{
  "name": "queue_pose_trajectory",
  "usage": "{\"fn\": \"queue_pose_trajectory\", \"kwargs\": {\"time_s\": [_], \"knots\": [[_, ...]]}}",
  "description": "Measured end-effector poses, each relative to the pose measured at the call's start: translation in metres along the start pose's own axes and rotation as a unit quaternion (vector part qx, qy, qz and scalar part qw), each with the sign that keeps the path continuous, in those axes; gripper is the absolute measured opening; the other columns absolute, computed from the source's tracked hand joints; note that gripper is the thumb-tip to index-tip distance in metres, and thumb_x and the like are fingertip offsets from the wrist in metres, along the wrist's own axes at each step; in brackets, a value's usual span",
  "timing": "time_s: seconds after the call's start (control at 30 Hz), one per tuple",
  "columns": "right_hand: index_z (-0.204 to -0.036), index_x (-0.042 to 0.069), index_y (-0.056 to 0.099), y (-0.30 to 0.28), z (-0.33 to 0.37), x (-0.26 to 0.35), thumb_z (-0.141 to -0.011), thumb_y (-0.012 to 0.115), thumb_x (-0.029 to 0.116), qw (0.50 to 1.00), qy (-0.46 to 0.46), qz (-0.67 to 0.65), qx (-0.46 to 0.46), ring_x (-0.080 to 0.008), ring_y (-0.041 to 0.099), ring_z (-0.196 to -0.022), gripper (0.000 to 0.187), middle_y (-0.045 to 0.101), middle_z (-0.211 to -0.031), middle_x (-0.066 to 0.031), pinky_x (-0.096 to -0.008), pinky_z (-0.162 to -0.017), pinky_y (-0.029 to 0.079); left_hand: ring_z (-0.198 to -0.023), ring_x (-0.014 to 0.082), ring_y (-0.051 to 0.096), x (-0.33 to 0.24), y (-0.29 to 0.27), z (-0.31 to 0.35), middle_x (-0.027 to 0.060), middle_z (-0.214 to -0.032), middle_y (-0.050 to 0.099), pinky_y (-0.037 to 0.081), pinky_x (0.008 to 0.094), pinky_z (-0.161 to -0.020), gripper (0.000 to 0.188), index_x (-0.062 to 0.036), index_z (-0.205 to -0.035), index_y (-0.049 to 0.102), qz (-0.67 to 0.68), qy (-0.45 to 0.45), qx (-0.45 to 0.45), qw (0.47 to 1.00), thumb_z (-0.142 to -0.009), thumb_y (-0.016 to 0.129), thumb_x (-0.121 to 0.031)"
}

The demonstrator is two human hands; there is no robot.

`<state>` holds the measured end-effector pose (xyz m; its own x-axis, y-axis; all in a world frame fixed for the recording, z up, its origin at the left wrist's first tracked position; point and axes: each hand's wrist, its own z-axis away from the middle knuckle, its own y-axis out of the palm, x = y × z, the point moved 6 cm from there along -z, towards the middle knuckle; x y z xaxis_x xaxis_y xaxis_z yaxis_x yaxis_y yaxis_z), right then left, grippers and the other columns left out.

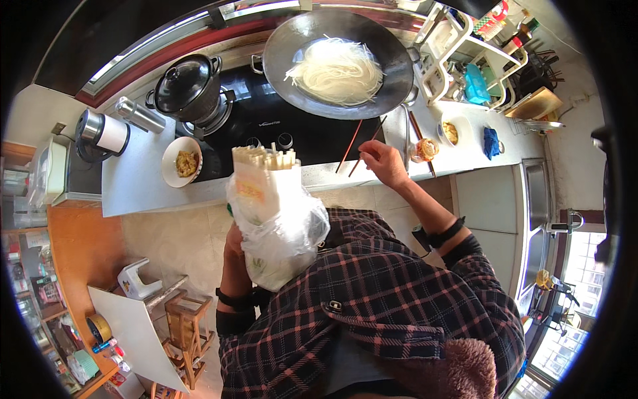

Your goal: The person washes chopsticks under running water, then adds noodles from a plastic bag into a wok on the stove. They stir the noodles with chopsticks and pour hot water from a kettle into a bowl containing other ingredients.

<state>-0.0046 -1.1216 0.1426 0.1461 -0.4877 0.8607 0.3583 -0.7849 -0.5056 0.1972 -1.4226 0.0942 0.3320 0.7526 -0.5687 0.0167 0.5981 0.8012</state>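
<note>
My left hand (234,239), partly hidden behind the bag, grips a clear plastic bag (282,233) in front of my body. In it is a white paper pack of dried noodle sticks (266,158), their ends poking out at the top. My right hand (384,163) is over the counter's front edge, its fingers curled and pinched on a dark chopstick (373,135). A reddish chopstick (349,145) lies just left of that one. Behind them, pale noodles (339,72) lie heaped in a large wok (282,83) on the stove.
A lidded black pot (183,86) occupies the left burner. Bowls of food stand at left (171,174) and right (462,126). A glass jar (424,150) sits right of my right hand, before a white dish rack (458,50). Wooden stools (186,326) stand on the floor at lower left.
</note>
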Motion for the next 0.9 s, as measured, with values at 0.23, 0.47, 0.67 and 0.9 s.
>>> {"fn": "queue_pose_trajectory", "kwargs": {"time_s": [0.23,0.47,0.67,0.9], "knots": [[-0.102,0.002,0.063,0.003,0.010,0.126,-0.090,0.062,0.021,0.948,0.025,-0.234,0.216,-0.0051,0.051,-0.070,0.022,0.061,-0.082,0.0007,-0.0210,-0.061,0.044,-0.108,0.0261,0.058,-0.021,0.063,-0.025,0.0143,-0.124,0.055,0.048,0.0382,-0.091,0.066,0.0031,-0.132,0.040,-0.142,-0.005,0.057,0.988,-0.076,0.067,-0.018],[-0.098,0.000,0.063,0.017,0.000,0.131,-0.083,0.071,0.029,0.920,0.074,-0.258,0.287,-0.0083,0.054,-0.077,0.034,0.062,-0.082,-0.0013,-0.0225,-0.068,0.044,-0.107,0.0273,0.058,-0.025,0.087,-0.026,0.0155,-0.122,0.056,0.048,0.0392,-0.090,0.069,0.0031,-0.131,0.040,-0.115,-0.047,-0.004,0.992,-0.073,0.070,-0.018],[-0.090,0.000,0.064,0.019,-0.010,0.128,-0.081,0.072,0.025,0.938,0.033,-0.159,0.306,-0.0079,0.054,-0.074,0.028,0.062,-0.078,-0.0012,-0.0232,-0.068,0.045,-0.107,0.0268,0.058,-0.022,0.085,-0.021,0.0149,-0.122,0.056,0.048,0.0394,-0.091,0.069,0.0018,-0.132,0.039,-0.106,-0.068,-0.063,0.990,-0.072,0.071,-0.013],[-0.085,0.004,0.062,-0.014,-0.037,0.122,-0.084,0.070,0.023,0.925,0.046,-0.307,0.220,-0.0046,0.044,-0.058,0.021,0.054,-0.069,0.0028,-0.0190,-0.051,0.034,-0.108,0.0278,0.057,-0.023,0.089,-0.026,0.0152,-0.122,0.056,0.048,0.0396,-0.091,0.071,0.0013,-0.132,0.039,-0.120,-0.051,-0.053,0.990,-0.070,0.072,-0.012]]}}
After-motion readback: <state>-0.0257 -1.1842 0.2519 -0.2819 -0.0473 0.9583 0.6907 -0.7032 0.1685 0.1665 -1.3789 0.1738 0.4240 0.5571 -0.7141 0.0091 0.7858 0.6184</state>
